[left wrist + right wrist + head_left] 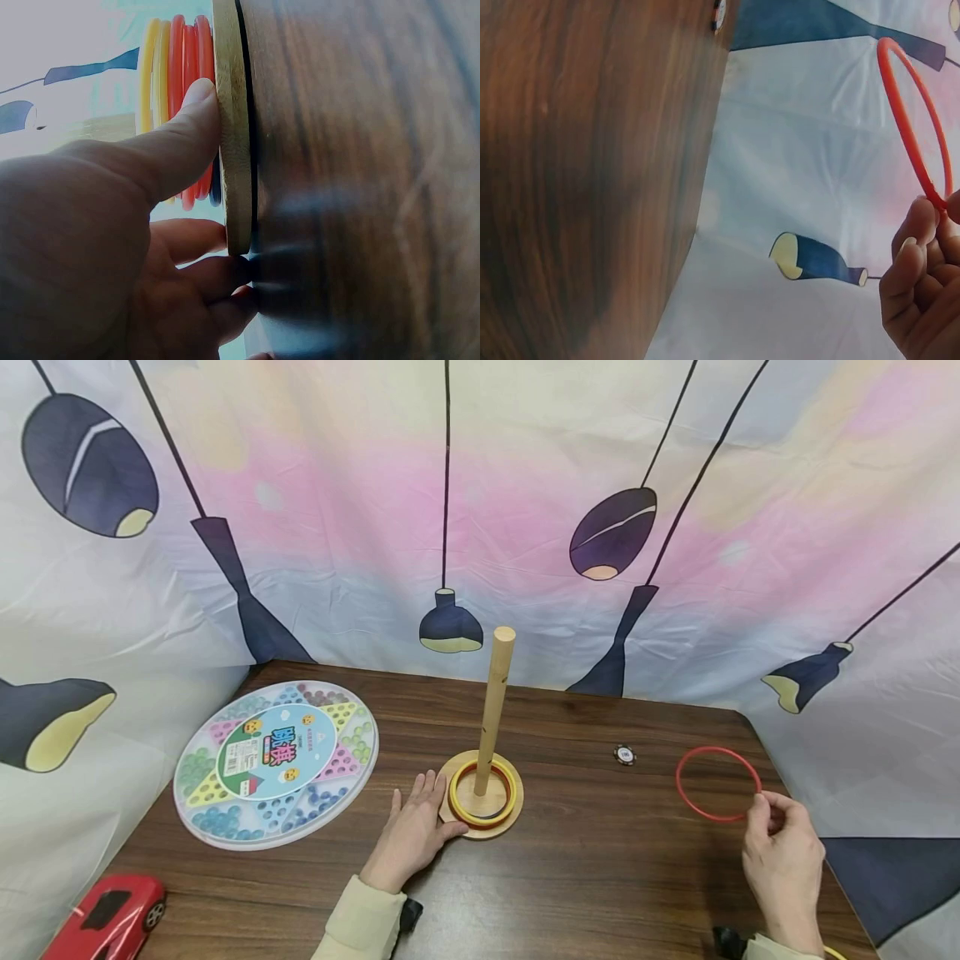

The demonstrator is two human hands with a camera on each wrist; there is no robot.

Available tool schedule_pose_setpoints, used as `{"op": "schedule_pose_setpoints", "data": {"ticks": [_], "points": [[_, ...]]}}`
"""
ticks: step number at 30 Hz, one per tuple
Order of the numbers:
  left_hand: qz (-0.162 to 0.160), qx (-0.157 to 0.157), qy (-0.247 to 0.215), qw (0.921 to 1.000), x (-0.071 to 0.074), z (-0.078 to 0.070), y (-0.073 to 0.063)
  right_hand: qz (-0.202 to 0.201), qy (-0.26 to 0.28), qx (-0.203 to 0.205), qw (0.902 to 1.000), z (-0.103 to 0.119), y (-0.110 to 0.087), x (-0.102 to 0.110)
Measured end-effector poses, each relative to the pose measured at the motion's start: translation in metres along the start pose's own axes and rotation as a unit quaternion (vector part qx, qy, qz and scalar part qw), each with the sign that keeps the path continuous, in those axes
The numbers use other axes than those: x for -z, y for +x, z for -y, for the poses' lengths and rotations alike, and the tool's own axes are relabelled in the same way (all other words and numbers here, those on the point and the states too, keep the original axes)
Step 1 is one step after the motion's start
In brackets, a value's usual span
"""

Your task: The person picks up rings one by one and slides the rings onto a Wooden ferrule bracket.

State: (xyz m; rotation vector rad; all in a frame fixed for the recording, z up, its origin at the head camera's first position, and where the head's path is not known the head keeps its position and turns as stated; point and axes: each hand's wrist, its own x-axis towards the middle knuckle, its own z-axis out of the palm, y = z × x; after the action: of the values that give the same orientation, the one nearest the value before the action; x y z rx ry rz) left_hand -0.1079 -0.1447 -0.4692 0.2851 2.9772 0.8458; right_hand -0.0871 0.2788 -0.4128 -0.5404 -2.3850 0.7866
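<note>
A wooden ring-toss stand with an upright peg (pixel 495 710) is in the middle of the table. Stacked round the foot of the peg are several rings, with yellow rings (pixel 146 75) on top, red rings (pixel 177 67) below and a dark ring (pixel 216 184) against the base (pixel 235 180). My left hand (pixel 412 835) holds the base at its left edge, thumb at the near rim and fingers along the far side. Off to the right, my right hand (pixel 783 852) pinches a red ring (pixel 718 749) between thumb and fingertips. The ring is raised and tilted in the right wrist view.
A round Chinese checkers set (pixel 277 752) with marbles lies to the left. The red toy car (pixel 112 914) is at the near left corner. A small poker chip (pixel 624 754) lies right of the stand. Behind the table (pixel 585 860) hangs a patterned cloth (pixel 360 510).
</note>
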Motion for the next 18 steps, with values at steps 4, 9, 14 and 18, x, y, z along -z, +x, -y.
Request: {"op": "schedule_pose_setpoints", "data": {"ticks": [4, 9, 14, 18], "points": [[-0.001, 0.0, 0.001, 1.0, 0.0, 0.0, 0.0, 0.001, 0.014, 0.009, 0.9999, 0.006, -0.001, 0.0], [0.003, 0.001, 0.0, 1.0, 0.0, 0.001, 0.0, -0.013, 0.033, 0.033, 0.9988, 0.013, -0.002, -0.002], [0.006, 0.003, -0.001, 1.0, 0.0, 0.001, 0.0, -0.014, 0.058, 0.045, 0.9972, 0.022, -0.003, -0.005], [0.007, 0.002, 0.0, 1.0, 0.0, 0.001, 0.0, 0.0, 0.071, 0.06, 0.9957, 0.03, -0.005, -0.008]]}}
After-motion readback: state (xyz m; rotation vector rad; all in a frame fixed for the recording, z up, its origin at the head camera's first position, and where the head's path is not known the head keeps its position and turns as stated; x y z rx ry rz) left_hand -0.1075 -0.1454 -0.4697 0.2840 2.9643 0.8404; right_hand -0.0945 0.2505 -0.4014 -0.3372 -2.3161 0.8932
